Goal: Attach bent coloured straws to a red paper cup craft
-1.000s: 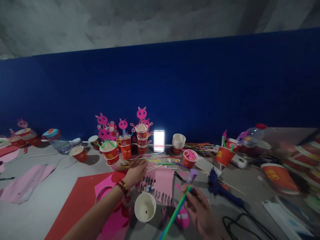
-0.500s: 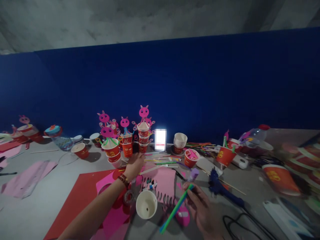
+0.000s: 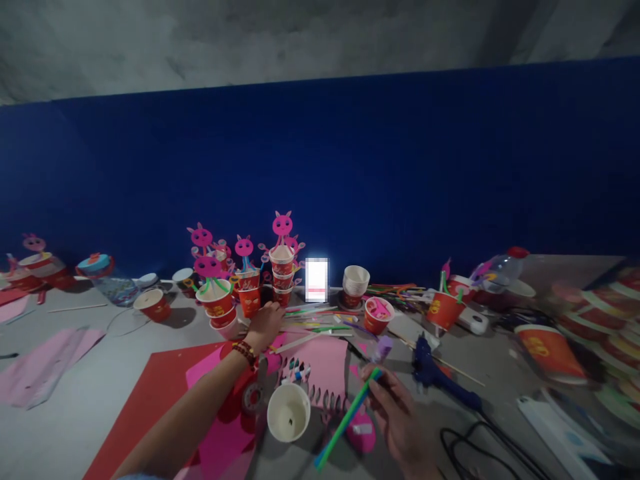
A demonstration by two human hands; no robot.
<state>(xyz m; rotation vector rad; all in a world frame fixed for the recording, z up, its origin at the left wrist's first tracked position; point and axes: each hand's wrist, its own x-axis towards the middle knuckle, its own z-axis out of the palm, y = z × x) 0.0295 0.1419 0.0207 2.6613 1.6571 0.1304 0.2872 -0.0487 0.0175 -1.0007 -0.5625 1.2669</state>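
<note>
My right hand [image 3: 397,413] is closed round a green and a blue pipe cleaner [image 3: 345,423], held side by side and slanting down to the left. My left hand [image 3: 265,327] reaches to the back of the table, beside the stacked red paper cups [image 3: 250,301] and the loose coloured strips [image 3: 320,320]. Its fingers bend down away from me and their tips are hidden. Between my forearms stands a paper cup [image 3: 289,413], its white inside facing up. Behind it lies pink paper [image 3: 327,363] with a row of cut slots. A pink oval piece [image 3: 361,433] lies beside my right hand.
Pink paper figures [image 3: 283,225] rise from cups at the back. A blue glue gun [image 3: 440,373] with its black cable lies right. Red card [image 3: 145,393] lies under my left forearm. A red cup holds pink pieces [image 3: 381,308]. A bright screen [image 3: 317,280] stands behind.
The whole view has shifted slightly, with things sitting a little farther left. My left hand stays by the cups and strips; my right hand still holds the pipe cleaners.
</note>
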